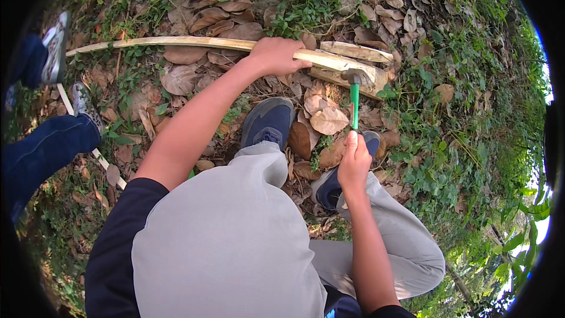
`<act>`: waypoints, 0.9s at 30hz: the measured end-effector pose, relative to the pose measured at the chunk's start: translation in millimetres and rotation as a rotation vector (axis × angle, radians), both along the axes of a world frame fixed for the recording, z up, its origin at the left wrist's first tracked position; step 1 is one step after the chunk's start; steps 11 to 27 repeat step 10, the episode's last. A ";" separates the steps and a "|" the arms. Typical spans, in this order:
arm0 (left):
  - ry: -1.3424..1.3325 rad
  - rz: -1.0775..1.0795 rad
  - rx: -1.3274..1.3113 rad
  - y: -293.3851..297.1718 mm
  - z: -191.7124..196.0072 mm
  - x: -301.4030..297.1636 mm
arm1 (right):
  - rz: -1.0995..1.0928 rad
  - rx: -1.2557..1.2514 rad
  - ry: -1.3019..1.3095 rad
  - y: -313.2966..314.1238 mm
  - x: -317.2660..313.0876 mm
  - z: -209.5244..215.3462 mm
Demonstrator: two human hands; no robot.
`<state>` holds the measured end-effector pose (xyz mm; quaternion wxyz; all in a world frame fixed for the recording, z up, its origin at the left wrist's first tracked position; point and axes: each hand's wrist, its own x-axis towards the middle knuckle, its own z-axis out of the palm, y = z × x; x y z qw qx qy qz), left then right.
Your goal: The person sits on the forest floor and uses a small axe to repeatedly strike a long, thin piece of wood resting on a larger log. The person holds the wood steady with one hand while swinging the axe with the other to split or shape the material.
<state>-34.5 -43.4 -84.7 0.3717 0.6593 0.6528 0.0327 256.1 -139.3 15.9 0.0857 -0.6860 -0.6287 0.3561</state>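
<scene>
My left hand (277, 56) is closed around a long pale wooden strip (176, 41), which runs from the far left toward the right. The strip's right end lies over a short, thick wooden block (336, 78) on the ground. In my right hand (354, 162) is a claw hammer (355, 103) with a green handle, gripped low on the handle. Its dark metal head is at the strip's right end; whether it touches the wood I cannot tell. Just beyond the strip lies another short piece of wood (357, 52).
Dry brown leaves (329, 121) and green plants (306, 0) cover the ground. My shoes (268, 121) are planted just nearer than the wood. At left stands another person in jeans (56, 144), with a second pale strip (101, 160) by their feet.
</scene>
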 end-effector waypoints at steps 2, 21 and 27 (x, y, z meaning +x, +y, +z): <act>-0.004 -0.011 -0.030 1.9 4.2 2.3 | -0.026 0.083 0.037 5.2 11.0 -1.7; 0.007 0.027 -0.049 -0.2 12.7 -30.6 | 0.078 -0.131 -0.149 55.3 3.3 -16.4; 0.007 0.027 -0.049 -0.2 12.7 -30.6 | 0.078 -0.131 -0.149 55.3 3.3 -16.4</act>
